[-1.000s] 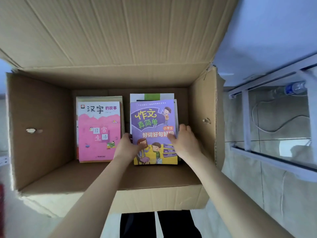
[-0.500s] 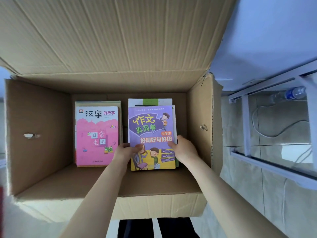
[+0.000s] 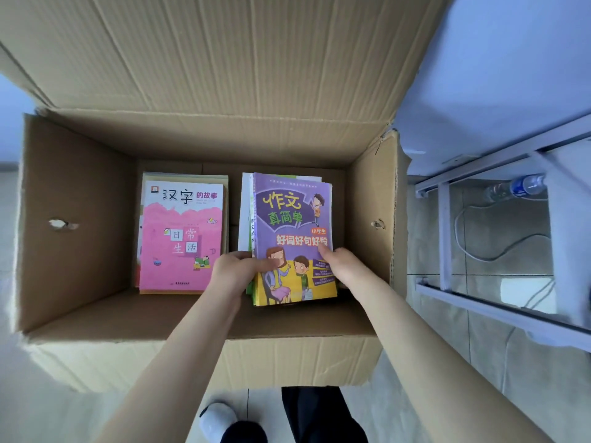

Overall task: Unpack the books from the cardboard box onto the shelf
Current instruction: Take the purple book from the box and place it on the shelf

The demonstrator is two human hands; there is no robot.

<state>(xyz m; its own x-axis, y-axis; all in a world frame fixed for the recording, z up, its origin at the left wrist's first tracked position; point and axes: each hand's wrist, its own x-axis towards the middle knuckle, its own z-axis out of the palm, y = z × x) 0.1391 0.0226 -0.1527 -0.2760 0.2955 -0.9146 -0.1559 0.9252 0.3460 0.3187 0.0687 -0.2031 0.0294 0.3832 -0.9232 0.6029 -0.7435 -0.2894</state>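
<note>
The left hand (image 3: 235,270) is gripping the left edge of a purple and yellow paperback book with cartoon children on its cover (image 3: 292,238), with the thumb lying on the cover. The right hand (image 3: 343,266) is gripping the right edge of the same book, thumb on top too. The book is tilting up a little off a small stack of thin books (image 3: 248,215) under it, on the right side of the big brown cardboard box (image 3: 76,219).

Just beside that stack, on the left, a pink and white paperback book (image 3: 182,231) is lying flat on top of another stack. The box flaps are standing open.

The box is sitting on a pale tiled floor (image 3: 479,362). To the right a white metal shelf frame (image 3: 444,231) is standing near the box. A clear plastic water bottle with a blue label (image 3: 515,187) and a white cable (image 3: 486,251) are lying on the floor under it. A white slipper (image 3: 217,420) and a dark trouser leg (image 3: 319,414) are showing at the bottom.
</note>
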